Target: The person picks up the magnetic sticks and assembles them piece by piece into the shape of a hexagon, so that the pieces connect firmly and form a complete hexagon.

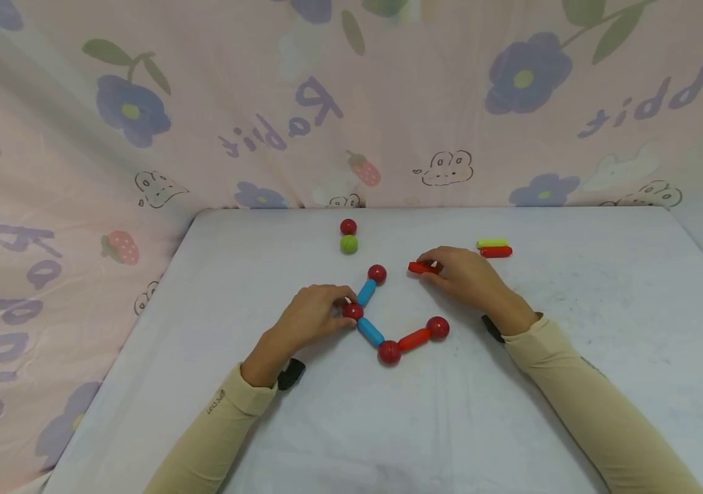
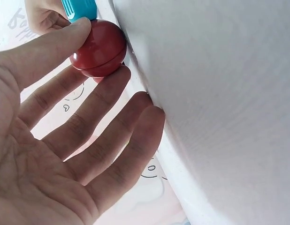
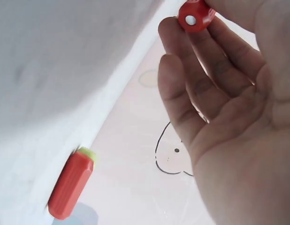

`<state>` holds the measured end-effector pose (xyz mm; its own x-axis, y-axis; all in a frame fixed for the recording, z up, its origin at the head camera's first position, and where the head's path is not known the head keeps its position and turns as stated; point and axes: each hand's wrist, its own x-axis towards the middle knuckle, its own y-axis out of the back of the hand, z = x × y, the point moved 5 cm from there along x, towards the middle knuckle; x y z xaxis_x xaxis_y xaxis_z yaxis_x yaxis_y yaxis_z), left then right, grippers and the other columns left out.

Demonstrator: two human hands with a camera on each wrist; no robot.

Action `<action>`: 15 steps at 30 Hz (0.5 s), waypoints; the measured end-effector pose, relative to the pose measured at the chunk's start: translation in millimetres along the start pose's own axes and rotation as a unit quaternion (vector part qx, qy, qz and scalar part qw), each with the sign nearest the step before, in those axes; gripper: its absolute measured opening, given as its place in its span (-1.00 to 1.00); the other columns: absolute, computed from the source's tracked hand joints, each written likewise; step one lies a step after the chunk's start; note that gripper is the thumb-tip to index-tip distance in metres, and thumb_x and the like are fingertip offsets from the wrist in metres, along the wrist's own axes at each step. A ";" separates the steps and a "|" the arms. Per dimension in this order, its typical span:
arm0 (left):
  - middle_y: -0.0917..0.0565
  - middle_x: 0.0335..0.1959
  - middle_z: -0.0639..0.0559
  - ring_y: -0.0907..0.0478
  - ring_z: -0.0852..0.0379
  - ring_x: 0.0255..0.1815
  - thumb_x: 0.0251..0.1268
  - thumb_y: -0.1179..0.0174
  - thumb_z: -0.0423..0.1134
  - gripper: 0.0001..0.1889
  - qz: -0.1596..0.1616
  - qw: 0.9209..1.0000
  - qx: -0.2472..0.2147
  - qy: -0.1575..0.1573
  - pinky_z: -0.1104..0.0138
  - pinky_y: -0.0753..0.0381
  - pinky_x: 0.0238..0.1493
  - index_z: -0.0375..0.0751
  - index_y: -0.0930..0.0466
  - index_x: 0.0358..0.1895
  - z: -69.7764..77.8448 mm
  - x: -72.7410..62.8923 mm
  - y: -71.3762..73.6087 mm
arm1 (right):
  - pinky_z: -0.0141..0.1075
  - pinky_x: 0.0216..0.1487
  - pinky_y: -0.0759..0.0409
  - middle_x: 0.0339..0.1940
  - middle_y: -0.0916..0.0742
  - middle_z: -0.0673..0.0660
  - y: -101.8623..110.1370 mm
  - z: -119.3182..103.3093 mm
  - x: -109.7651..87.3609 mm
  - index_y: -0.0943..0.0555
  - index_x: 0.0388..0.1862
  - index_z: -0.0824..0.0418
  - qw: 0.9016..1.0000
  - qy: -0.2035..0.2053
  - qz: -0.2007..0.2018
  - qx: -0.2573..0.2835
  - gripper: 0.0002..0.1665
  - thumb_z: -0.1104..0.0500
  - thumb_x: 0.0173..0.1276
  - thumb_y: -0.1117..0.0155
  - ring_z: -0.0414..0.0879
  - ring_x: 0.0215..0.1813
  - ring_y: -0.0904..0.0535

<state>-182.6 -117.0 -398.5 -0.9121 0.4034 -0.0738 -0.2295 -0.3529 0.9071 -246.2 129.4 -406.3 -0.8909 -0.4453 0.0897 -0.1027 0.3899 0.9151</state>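
Observation:
My left hand point(image 1: 314, 315) pinches a red ball point(image 1: 353, 311) between thumb and fingers, at the left corner of a joined chain on the table. From that ball one blue rod point(image 1: 366, 292) runs up to a red ball point(image 1: 377, 274), another blue rod point(image 1: 371, 333) down to a lower red ball point(image 1: 389, 353). A red rod point(image 1: 414, 339) links the lower ball to a red ball point(image 1: 437, 328) at the right. With thumb and fingers my right hand point(image 1: 465, 278) holds a loose red rod point(image 1: 420, 267); its round silvery end shows in the right wrist view.
Behind the chain, a red ball point(image 1: 348, 226) and a green ball point(image 1: 348, 244) lie close together. Beyond my right hand lie a yellow-green rod point(image 1: 492, 243) and a red rod point(image 1: 496, 252) side by side. A patterned curtain point(image 1: 388, 103) hangs behind the white table point(image 1: 604, 343).

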 end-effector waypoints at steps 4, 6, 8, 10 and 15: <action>-0.72 -0.25 0.11 -0.56 0.15 -0.20 0.16 -0.45 -0.14 -0.68 0.000 1.000 -0.002 0.000 0.25 -0.60 -0.10 0.03 -0.68 -0.01 0.0 0.6 -0.3 | -0.07 0.04 -0.67 -0.01 -0.77 0.10 -1.7 -4.4 2.1 -0.65 0.16 0.14 1.000 -0.001 -0.001 0.006 -0.58 0.11 0.34 -0.39 0.00 -0.06 -0.67; -0.73 -0.26 0.11 -0.56 0.15 -0.20 0.15 -0.46 -0.15 -0.68 0.001 1.000 -0.002 0.000 0.26 -0.60 -0.10 0.03 -0.68 -0.01 -0.1 0.9 -0.3 | -0.07 0.03 -0.67 -0.01 -0.77 0.10 -2.4 -7.3 3.0 -0.65 0.16 0.15 1.000 0.003 -0.002 0.007 -0.58 0.10 0.34 -0.39 0.00 -0.06 -0.67; -0.73 -0.26 0.11 -0.56 0.15 -0.20 0.15 -0.46 -0.15 -0.68 0.001 1.000 -0.002 0.001 0.26 -0.60 -0.10 0.03 -0.68 -0.01 -0.2 1.1 -0.3 | -0.06 0.03 -0.67 -0.02 -0.77 0.10 -3.7 -10.2 4.3 -0.65 0.16 0.15 1.000 0.007 -0.004 0.011 -0.58 0.10 0.34 -0.39 0.00 -0.06 -0.67; -0.73 -0.25 0.11 -0.57 0.15 -0.19 0.15 -0.46 -0.15 -0.68 0.000 1.000 -0.003 0.004 0.26 -0.60 -0.10 0.03 -0.67 -0.01 -0.4 1.1 -0.4 | -0.08 0.03 -0.68 -0.02 -0.77 0.09 -5.4 -12.9 5.6 -0.65 0.16 0.14 1.000 0.006 -0.007 0.012 -0.58 0.09 0.34 -0.39 -0.01 -0.06 -0.67; -0.73 -0.25 0.11 -0.57 0.15 -0.19 0.16 -0.45 -0.14 -0.67 -0.002 1.000 -0.005 0.008 0.26 -0.61 -0.10 0.02 -0.67 0.00 -0.4 0.5 -0.4 | -0.07 0.05 -0.68 -0.04 -0.77 0.08 -8.8 -18.7 8.3 -0.65 0.16 0.12 1.000 0.004 -0.011 0.016 -0.57 0.09 0.33 -0.39 -0.01 -0.05 -0.67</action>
<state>-183.1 -117.0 -399.0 -0.9167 0.3906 -0.0839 -0.2360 -0.3599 0.9026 -244.4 107.1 -406.2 -0.8847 -0.4603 0.0739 -0.1356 0.4058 0.9039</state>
